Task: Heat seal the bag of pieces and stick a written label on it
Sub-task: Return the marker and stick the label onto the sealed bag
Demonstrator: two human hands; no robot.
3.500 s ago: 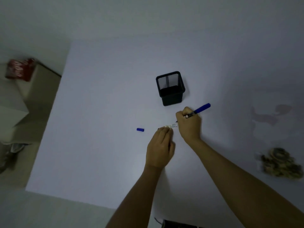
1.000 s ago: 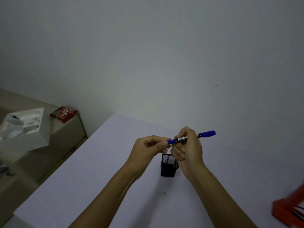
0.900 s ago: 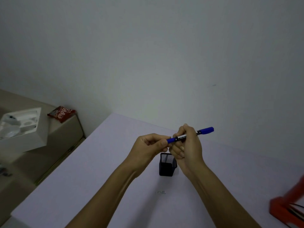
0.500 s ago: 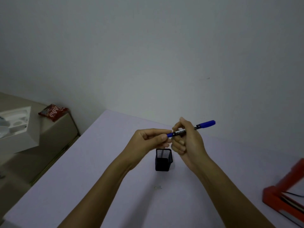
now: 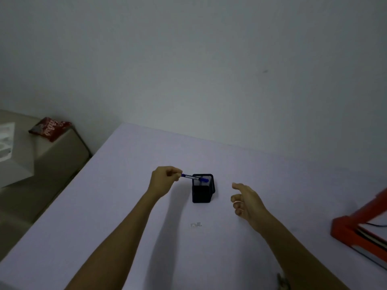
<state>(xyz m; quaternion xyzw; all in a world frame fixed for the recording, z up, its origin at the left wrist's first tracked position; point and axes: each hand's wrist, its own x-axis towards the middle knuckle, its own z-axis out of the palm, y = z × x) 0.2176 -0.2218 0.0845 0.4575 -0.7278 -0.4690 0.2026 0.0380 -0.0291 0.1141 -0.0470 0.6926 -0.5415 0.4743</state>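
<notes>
Nothing here can be read outright. The small white label (image 5: 196, 225) lying on the bench (image 5: 125, 206), just below centre of the frame, carries dark marks too small to make out. The red packet (image 5: 49, 131) at the middle left shows white script lettering, blurred and not legible. The marker (image 5: 194, 178) near the centre has a pale band with print on it, likewise too fine to decipher.
</notes>
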